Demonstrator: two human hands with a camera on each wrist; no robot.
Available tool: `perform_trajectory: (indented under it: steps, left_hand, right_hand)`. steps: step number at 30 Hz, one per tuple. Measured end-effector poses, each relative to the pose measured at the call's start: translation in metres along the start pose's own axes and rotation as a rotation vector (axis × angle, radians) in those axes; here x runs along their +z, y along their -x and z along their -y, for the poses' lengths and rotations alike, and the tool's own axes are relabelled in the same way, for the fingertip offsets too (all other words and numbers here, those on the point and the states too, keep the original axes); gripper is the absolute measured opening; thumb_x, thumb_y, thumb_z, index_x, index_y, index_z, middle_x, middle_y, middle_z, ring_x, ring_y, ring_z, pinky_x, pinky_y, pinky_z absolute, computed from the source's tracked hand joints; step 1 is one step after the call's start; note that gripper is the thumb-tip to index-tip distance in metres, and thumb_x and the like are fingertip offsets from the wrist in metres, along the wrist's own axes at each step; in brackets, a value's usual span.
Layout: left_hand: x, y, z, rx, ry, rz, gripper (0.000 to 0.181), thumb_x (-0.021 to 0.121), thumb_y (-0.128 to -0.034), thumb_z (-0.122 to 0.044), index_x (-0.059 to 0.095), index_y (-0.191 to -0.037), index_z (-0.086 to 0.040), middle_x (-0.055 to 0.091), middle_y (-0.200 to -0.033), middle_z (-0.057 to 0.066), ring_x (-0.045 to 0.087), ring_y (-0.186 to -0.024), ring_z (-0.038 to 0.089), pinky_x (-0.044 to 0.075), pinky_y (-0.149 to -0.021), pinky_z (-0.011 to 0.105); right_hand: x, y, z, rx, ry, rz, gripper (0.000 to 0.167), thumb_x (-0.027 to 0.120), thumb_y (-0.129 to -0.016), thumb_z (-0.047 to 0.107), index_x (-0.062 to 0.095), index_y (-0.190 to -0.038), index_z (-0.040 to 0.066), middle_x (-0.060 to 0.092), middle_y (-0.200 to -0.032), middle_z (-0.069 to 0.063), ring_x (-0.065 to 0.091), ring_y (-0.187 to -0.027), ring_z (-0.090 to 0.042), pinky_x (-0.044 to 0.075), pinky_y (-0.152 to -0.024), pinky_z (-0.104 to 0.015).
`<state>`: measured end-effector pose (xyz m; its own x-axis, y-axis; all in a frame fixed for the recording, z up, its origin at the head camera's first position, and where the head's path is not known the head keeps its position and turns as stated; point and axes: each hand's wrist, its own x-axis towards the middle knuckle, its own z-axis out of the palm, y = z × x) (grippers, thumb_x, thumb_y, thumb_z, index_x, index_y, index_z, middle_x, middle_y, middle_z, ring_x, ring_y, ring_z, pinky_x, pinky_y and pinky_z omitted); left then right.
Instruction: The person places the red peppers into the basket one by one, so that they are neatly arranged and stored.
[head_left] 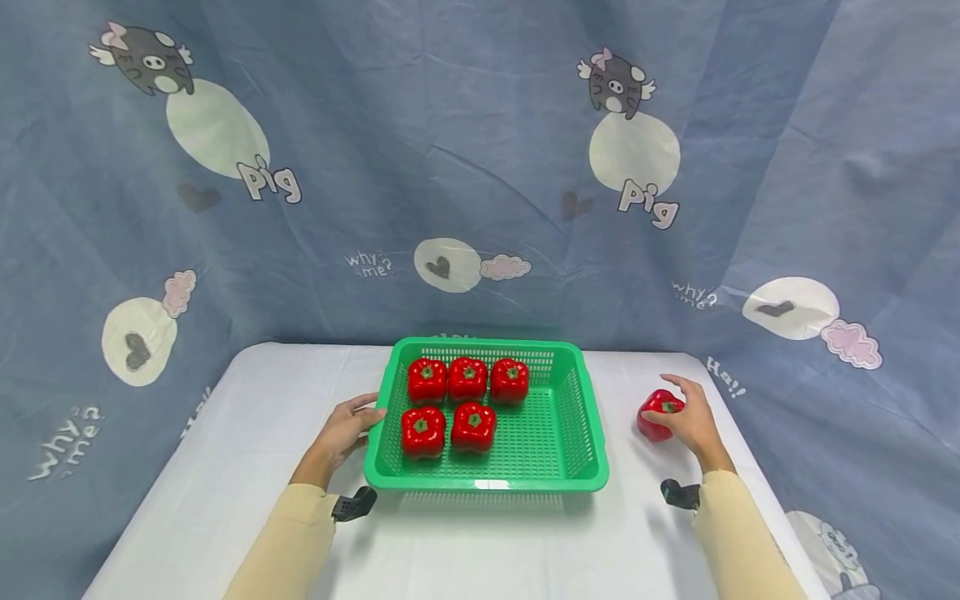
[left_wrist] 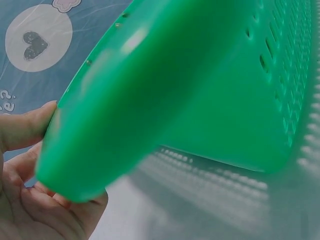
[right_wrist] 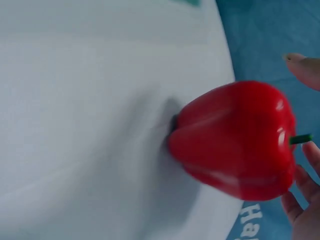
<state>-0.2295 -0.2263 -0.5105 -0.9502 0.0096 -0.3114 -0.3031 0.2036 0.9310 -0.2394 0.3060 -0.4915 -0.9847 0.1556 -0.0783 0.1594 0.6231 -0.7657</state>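
Note:
A green plastic basket (head_left: 596,425) stands on the white-covered table, with several red bell peppers (head_left: 427,381) sitting stem up inside, toward its left and back. My left hand (head_left: 347,429) grips the basket's left rim; in the left wrist view the thumb lies against the rim's outer edge and the fingers are beneath it. Right of the basket, one more red bell pepper (right_wrist: 235,140) rests on the table. Around its top, my right hand (head_left: 692,417) is spread, thumb and fingers apart. The right wrist view shows a gap between thumb and pepper; whether any fingertip touches it I cannot tell.
A white cloth covers the table (head_left: 292,383). Behind and beside it hangs a blue curtain (head_left: 480,167) with pig and cloud prints. Dark straps with small devices (head_left: 354,505) sit on both wrists. Inside the basket, the right part shows bare green floor.

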Motion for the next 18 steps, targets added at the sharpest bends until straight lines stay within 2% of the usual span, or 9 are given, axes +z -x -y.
perform_trajectory:
  steps: [6,12,18]
  left_hand:
    - [0.000,0.000,0.000,0.003,-0.002,-0.004,0.053,0.055,-0.0979,-0.017,0.037,-0.145,0.000,0.065,-0.117,0.017,0.066,-0.095,0.017,0.052,-0.092,0.045]
    - [0.001,0.000,0.002,-0.004,0.013,-0.007,0.053,0.056,-0.0977,-0.017,0.038,-0.144,0.000,0.065,-0.116,0.015,0.066,-0.094,0.016,0.052,-0.092,0.045]
    - [0.001,0.000,0.001,-0.011,0.016,-0.006,0.054,0.055,-0.0979,-0.018,0.037,-0.145,-0.001,0.064,-0.119,0.017,0.066,-0.098,0.019,0.050,-0.094,0.045]
  right_hand:
    - [0.004,-0.001,-0.014,0.033,0.001,-0.006,0.086,0.076,-0.080,0.007,0.024,-0.149,0.001,0.023,-0.146,-0.031,0.024,-0.133,-0.050,0.034,-0.104,-0.063]
    - [0.005,-0.001,-0.022,0.096,0.037,0.027,0.087,0.074,-0.082,0.011,0.020,-0.150,-0.001,0.023,-0.146,-0.033,0.022,-0.133,-0.052,0.033,-0.103,-0.065]
    - [0.006,-0.003,-0.025,0.094,0.054,0.031,0.087,0.074,-0.083,0.012,0.020,-0.150,-0.001,0.023,-0.146,-0.033,0.021,-0.133,-0.052,0.031,-0.103,-0.066]
